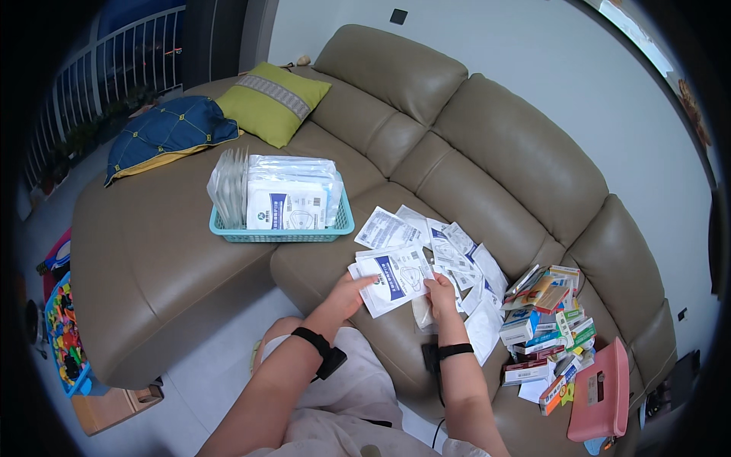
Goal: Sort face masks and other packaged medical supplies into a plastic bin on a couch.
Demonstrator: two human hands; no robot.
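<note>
Between both hands I hold a small stack of white and blue packaged face masks (400, 280) above the seat of the sofa. My left hand (347, 294) grips the stack's left edge, thumb on top. On the right edge, my right hand (442, 294) pinches it near the corner. Loose mask packets (454, 245) lie spread on the seat just beyond and to the right of my hands. To the left, a turquoise plastic basket (280, 235) holds more mask packets (288, 205) standing upright in rows.
Medicine boxes (548, 337) are heaped on the seat at right, beside a pink plastic bin (599, 394) tipped on its side. A blue cushion (171, 134) and a green cushion (274, 103) rest on the brown leather sofa (143, 245). A toy-filled blue tub (65, 337) stands at left.
</note>
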